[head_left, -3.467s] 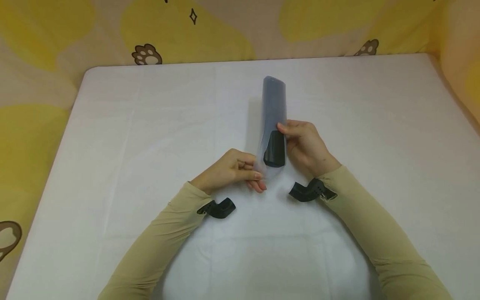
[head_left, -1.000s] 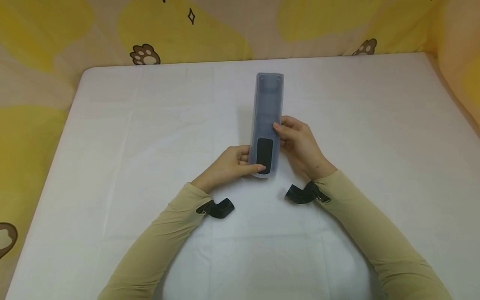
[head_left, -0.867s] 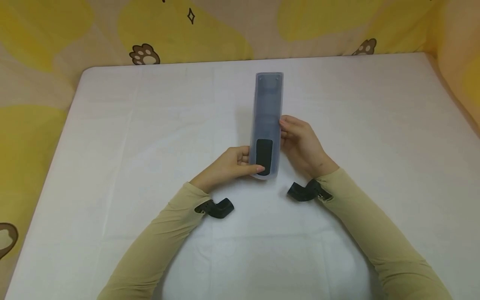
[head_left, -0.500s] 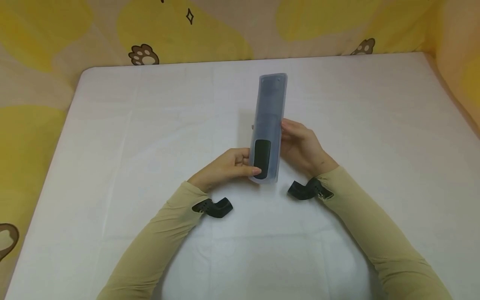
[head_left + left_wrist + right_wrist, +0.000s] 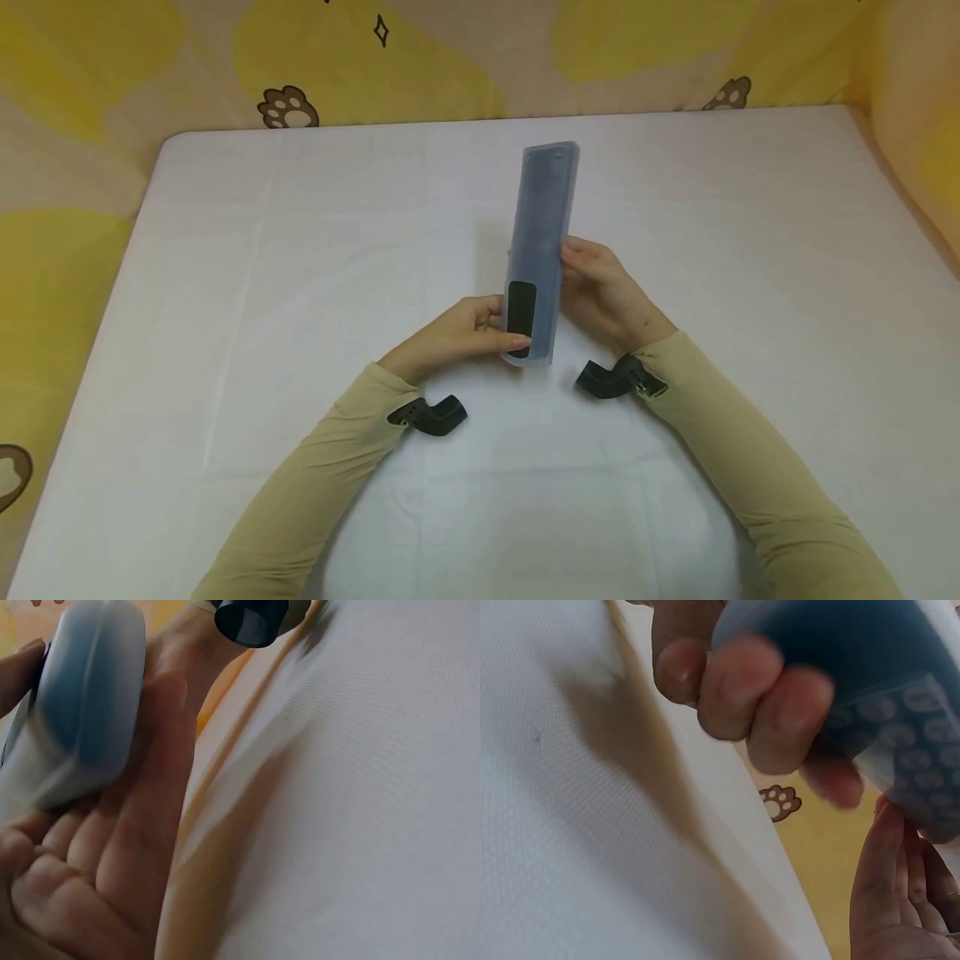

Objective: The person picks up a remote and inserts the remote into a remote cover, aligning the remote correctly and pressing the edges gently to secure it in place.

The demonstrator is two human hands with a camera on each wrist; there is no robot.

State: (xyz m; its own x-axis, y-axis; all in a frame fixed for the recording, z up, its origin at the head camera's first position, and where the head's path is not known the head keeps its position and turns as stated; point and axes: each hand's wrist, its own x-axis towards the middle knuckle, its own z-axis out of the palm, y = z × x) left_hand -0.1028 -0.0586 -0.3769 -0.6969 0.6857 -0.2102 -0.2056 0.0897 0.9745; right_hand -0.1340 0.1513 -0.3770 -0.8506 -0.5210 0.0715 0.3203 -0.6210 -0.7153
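Observation:
A remote control (image 5: 542, 208) in a cloudy translucent cover is held up over the table, its long body pointing away and leaning slightly right. Its back faces the head camera, with a dark rectangular patch (image 5: 521, 312) at the near end. My left hand (image 5: 453, 329) grips that near end, thumb across the patch and fingers behind. My right hand (image 5: 609, 292) holds the right edge near the middle, with some fingers hidden behind. Round buttons (image 5: 915, 750) show on the underside in the right wrist view. The left wrist view shows the cover's rounded end (image 5: 90, 697) close up.
A white cloth (image 5: 300, 250) with creases covers the table. Yellow and cream fabric (image 5: 450, 67) with paw prints hangs along the back and sides. Black wrist cameras (image 5: 435, 416) jut inward from both sleeves.
The remote control has turned from its earlier side-on tilt, then its far end has swung slightly right. My left thumb moved onto the dark patch; my right thumb slid from its back to the edge.

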